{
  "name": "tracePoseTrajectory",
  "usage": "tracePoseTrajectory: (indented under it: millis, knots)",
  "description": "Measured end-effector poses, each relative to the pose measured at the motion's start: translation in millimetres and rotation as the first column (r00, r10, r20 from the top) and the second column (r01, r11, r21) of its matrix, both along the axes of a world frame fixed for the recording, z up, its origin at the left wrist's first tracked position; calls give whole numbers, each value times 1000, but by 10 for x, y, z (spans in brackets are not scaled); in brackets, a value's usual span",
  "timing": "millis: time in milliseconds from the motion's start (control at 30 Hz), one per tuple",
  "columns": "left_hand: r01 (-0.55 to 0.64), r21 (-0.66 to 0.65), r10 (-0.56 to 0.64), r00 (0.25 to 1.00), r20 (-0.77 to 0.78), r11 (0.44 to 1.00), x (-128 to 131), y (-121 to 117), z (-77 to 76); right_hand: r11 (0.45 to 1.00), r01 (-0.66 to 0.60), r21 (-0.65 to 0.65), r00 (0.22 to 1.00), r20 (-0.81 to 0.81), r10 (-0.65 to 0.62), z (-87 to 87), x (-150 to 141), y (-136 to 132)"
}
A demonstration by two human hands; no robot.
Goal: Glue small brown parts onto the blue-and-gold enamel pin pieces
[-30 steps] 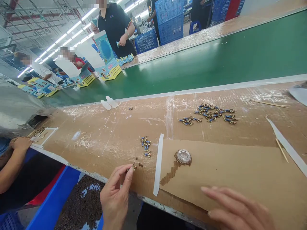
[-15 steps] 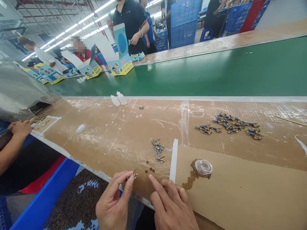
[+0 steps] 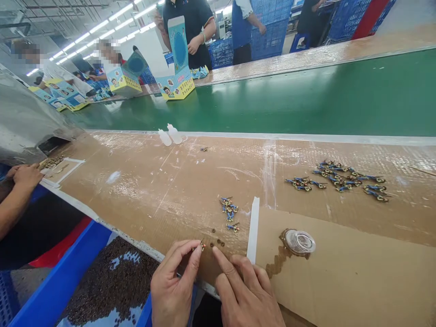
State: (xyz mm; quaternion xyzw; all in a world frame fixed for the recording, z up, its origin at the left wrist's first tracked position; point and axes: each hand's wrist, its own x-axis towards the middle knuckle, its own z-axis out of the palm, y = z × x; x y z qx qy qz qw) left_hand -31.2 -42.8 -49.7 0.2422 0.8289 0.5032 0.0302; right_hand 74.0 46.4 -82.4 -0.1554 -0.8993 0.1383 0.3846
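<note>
Tiny gold-brown metal piece (image 3: pixel 203 246), pinched in the left hand (image 3: pixel 173 281): thumb and forefinger closed on it, other fingers loosely curled, held just over the bench edge. Right hand (image 3: pixel 247 293): half open, holding nothing visible, forefinger extended, its tip at the surface of the brown-papered workbench (image 3: pixel 143 190), just beside a few small dark-brown rings (image 3: pixel 216 243). Nearby: small heap of blue-and-gold charms (image 3: pixel 229 211); larger group of similar charms (image 3: pixel 335 179) further right. Flat cardboard sheet (image 3: pixel 340 268) bearing a round clear plastic dish (image 3: pixel 299 241), a brown stain (image 3: pixel 278 262) running from it; white paper strip (image 3: pixel 253 230) at the sheet's edge. Two white plastic dropper bottles (image 3: pixel 169 135) at the bench's far edge.
</note>
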Motion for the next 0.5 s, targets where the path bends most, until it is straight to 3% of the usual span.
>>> tracePoseTrajectory:
  millis: [500]
  knots:
    - [9, -35, -9, 1000, -13, 999, -16, -9, 9, 1000, -1, 21, 1000, 20, 0, -21, -50, -50]
